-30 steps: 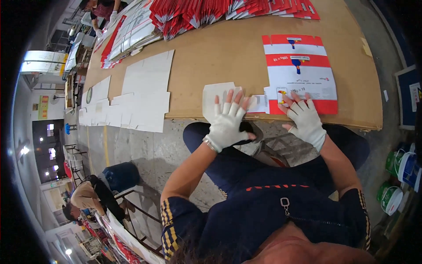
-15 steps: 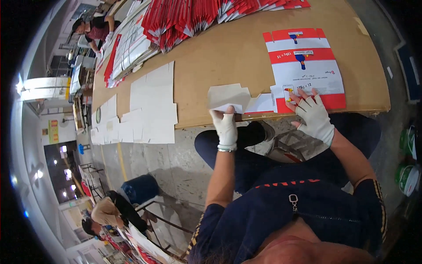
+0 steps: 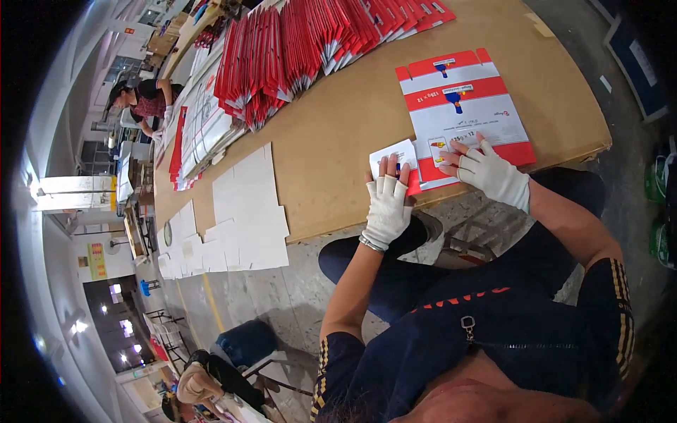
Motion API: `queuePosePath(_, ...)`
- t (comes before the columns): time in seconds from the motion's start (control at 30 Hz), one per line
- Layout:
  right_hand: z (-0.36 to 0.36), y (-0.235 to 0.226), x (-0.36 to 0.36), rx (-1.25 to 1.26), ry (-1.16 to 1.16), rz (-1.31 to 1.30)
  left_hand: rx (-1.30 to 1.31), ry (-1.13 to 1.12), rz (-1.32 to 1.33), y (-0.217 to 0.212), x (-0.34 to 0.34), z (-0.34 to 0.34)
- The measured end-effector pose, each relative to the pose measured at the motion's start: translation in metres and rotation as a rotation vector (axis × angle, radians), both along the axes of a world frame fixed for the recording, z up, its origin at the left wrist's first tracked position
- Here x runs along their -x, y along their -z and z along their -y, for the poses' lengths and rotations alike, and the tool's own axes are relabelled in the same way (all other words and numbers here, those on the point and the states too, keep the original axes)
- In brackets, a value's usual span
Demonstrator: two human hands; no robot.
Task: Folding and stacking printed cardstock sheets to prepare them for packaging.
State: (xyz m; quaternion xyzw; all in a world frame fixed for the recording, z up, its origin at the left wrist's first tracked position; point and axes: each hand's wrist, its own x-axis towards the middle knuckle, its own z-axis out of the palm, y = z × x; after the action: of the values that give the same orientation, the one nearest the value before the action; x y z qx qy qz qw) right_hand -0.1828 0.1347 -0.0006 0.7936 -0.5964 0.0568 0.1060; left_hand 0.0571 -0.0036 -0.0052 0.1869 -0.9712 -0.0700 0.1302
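Observation:
A flat red and white printed cardboard carton (image 3: 486, 111) lies near the table's front edge, straight in front of me. On its left side a small white flap (image 3: 384, 156) is folded over toward the middle. My left hand (image 3: 387, 206), in a white fingerless glove, presses its outstretched fingers down on this flap. My right hand (image 3: 495, 174), gloved the same way, rests with fingers spread on the carton's lower part. Neither hand grips anything; the carton's lower left edge is partly hidden under the left fingers.
A long row of folded red cartons (image 3: 282, 60) stands at the far side of the brown table (image 3: 338, 134). Plain white cardboard blanks (image 3: 250, 197) lie to the left, overhanging the front edge. A person (image 3: 144, 106) works far left; another (image 3: 211, 377) sits lower left.
My left hand has moved right and laid the flap over, where before it held the flap's grey side up with the thumb. My right hand stays on the carton. The whole view has shifted.

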Motion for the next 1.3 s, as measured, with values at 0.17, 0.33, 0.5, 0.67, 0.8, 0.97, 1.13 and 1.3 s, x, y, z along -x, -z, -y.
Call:
queuePosePath(0.17, 0.000, 0.005, -0.003, -0.025, -0.024, 0.006, 0.045, -0.132, 0.111, 0.008, 0.011, -0.008)
queuePosePath(0.33, -0.001, 0.011, -0.004, -0.029, -0.025, 0.042, 0.066, -0.185, 0.200, 0.003, 0.020, -0.009)
queuePosePath(0.5, -0.002, 0.018, -0.005, -0.064, -0.038, 0.081, 0.075, -0.157, 0.198, 0.001, 0.021, -0.007)
queuePosePath(0.67, -0.003, 0.010, 0.001, -0.081, -0.091, 0.121, 0.030, -0.177, 0.162, -0.003, 0.022, -0.011)
queuePosePath(0.8, -0.008, 0.002, -0.007, -0.203, -0.047, 0.300, -0.001, -0.200, 0.152, -0.005, 0.022, -0.013)
queuePosePath(0.97, -0.006, 0.005, -0.011, -0.127, 0.002, 0.396, -0.143, -0.226, 0.155, -0.012, 0.037, 0.003)
queuePosePath(1.13, -0.008, 0.000, -0.005, -0.078, -0.013, 0.545, -0.168, -0.373, -0.034, -0.003, 0.090, 0.050)
queuePosePath(1.3, -0.076, -0.021, -0.027, -0.265, 0.366, 1.213, -0.786, -0.550, -0.377, -0.006, 0.103, 0.016)
